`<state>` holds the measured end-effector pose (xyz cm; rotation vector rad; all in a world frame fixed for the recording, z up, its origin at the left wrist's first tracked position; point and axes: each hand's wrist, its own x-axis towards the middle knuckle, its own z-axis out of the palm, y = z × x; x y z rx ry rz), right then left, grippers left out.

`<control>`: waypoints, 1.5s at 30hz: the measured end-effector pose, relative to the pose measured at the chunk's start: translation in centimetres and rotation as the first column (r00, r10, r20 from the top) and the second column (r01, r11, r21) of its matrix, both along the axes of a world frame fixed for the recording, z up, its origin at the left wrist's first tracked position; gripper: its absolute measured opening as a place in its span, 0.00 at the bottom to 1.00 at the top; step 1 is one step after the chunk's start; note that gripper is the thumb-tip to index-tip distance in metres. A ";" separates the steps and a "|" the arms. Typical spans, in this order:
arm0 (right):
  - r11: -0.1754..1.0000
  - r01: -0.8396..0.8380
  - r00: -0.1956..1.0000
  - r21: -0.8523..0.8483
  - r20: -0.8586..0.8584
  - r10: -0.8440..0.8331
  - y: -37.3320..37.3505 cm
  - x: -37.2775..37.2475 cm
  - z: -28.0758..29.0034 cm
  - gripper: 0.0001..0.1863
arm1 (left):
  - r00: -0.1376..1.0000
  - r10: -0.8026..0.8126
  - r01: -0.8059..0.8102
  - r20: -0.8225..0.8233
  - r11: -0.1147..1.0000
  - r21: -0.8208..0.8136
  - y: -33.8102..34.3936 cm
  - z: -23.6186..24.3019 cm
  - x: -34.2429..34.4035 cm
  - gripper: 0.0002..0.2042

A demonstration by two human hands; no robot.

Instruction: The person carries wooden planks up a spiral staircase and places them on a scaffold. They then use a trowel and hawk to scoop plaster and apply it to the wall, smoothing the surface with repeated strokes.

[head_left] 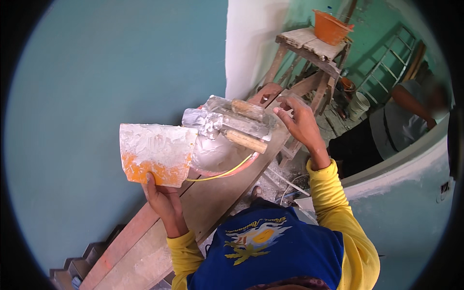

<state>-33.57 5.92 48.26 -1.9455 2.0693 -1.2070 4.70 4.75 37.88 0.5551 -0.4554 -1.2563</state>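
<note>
Here the left hand (162, 198) grips an orange plaster board (155, 153) from below, fingers closed on its lower edge, so that the flat face, coated with white plaster, stays tilted up toward the teal wall (96, 96) and the load does not slide off; the right hand (299, 123) is spread wide with nothing in it, fingers reaching toward the two trowels (241, 123) that lie across the rim of a round bucket (217, 157) of grey-white plaster; I judge they rest there to keep their wooden handles clean and within reach. The bucket sits on a long wooden plank (203, 203), near its far end, just beside the board's right edge, so plaster can be scooped across with little travel; a thin yellow bail curves along the bucket's near side. Beyond the plank's far end stands a rough wooden trestle (309, 53) carrying an orange tub (331, 26) at its top edge; another person (401, 121) is below at the right.
</note>
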 end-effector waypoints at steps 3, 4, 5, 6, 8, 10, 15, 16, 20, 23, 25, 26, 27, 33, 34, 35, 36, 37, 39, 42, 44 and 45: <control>0.991 -0.130 0.989 0.016 -0.068 0.131 -3.5 0.0 -0.2 0.20 | 0.997 0.075 -0.076 0.025 0.996 0.043 0.1 1.4 0.2 0.23; 0.987 -0.161 0.983 0.009 -0.092 0.161 -4.2 0.4 -0.7 0.20 | 0.996 0.082 -0.083 0.020 0.995 0.064 0.3 1.1 0.3 0.23; 0.981 -0.193 0.975 -0.002 -0.116 0.192 -4.8 0.8 -1.1 0.20 | 0.996 0.090 -0.091 0.014 0.993 0.080 0.5 0.7 0.4 0.23; 0.980 -0.200 0.969 -0.005 -0.150 0.197 -5.3 1.1 -1.2 0.19 | 0.995 0.097 -0.098 0.009 0.991 0.096 0.6 0.5 0.4 0.23; 0.977 -0.211 0.954 -0.014 -0.219 0.203 -5.9 1.7 -1.0 0.19 | 0.994 0.108 -0.108 0.007 0.989 0.099 0.6 0.5 0.1 0.24; 0.976 -0.220 0.945 -0.004 -0.249 0.212 -6.7 2.2 -1.0 0.19 | 0.995 0.102 -0.102 0.007 0.990 0.101 0.7 0.7 -0.2 0.24; 0.964 -0.264 0.899 -0.013 -0.365 0.241 -6.8 3.0 -0.8 0.19 | 0.996 0.093 -0.094 0.009 0.990 0.106 1.0 1.2 -0.6 0.25; 0.957 -0.288 0.894 0.004 -0.357 0.271 -6.4 3.5 -0.8 0.19 | 0.995 0.093 -0.095 0.020 0.990 0.108 1.0 1.3 -0.6 0.25; 0.919 -0.387 0.863 0.078 -0.322 0.390 -4.8 5.1 -1.3 0.19 | 0.996 0.079 -0.084 0.046 0.991 0.106 0.8 1.5 -0.9 0.24; 0.901 -0.345 0.860 0.262 -0.295 0.415 -3.9 6.6 -2.2 0.21 | 0.997 0.063 -0.068 0.048 0.991 0.112 0.5 1.4 -1.2 0.24; 0.899 -0.339 0.851 0.278 -0.316 0.419 -3.9 7.1 -2.9 0.23 | 0.997 0.058 -0.064 0.052 0.991 0.115 0.3 1.3 -1.4 0.24; 0.899 -0.335 0.846 0.283 -0.330 0.419 -4.0 7.1 -3.3 0.23 | 0.997 0.056 -0.062 0.056 0.992 0.112 0.2 1.4 -1.5 0.23; 0.902 -0.333 0.849 0.276 -0.327 0.414 -4.1 7.1 -4.0 0.23 | 0.997 0.053 -0.059 0.059 0.992 0.108 0.2 1.3 -1.6 0.23; 0.924 -0.363 0.909 0.118 -0.175 0.379 -2.5 7.7 -2.6 0.22 | 0.995 0.083 -0.089 0.048 0.989 0.122 0.6 1.7 -1.1 0.23; 0.933 -0.351 0.918 0.083 -0.166 0.360 -2.0 7.6 -1.6 0.22 | 0.994 0.092 -0.098 0.054 0.987 0.129 0.6 1.7 -1.0 0.23; 0.943 -0.330 0.929 0.047 -0.160 0.333 -1.7 7.1 -1.2 0.22 | 0.994 0.091 -0.098 0.057 0.986 0.134 0.5 1.7 -1.0 0.23; 0.942 -0.333 0.939 0.048 -0.077 0.336 -1.7 5.9 -1.7 0.23 | 0.995 0.082 -0.089 0.052 0.987 0.138 0.3 1.5 -1.1 0.23; 0.947 -0.298 0.954 0.117 -0.001 0.300 -1.6 5.4 -2.2 0.24 | 0.994 0.087 -0.095 0.070 0.987 0.128 0.2 1.4 -1.2 0.23; 0.939 -0.227 0.971 0.258 0.141 0.196 -1.1 4.7 -3.0 0.25 | 0.991 0.086 -0.098 0.106 0.990 0.106 0.0 1.4 -1.5 0.24; 0.984 -0.175 0.942 0.018 -0.288 0.172 0.1 4.5 -4.7 0.23 | 0.990 0.082 -0.094 0.117 0.991 0.100 0.4 1.9 -1.3 0.25; 0.981 -0.183 0.905 -0.056 -0.399 0.146 0.5 4.2 -5.2 0.21 | 0.992 0.069 -0.076 0.103 0.995 0.061 0.2 1.8 -1.1 0.24; 0.982 -0.185 0.911 -0.043 -0.382 0.155 0.8 4.2 -5.3 0.22 | 0.993 0.063 -0.067 0.100 0.997 0.044 0.1 1.8 -1.0 0.23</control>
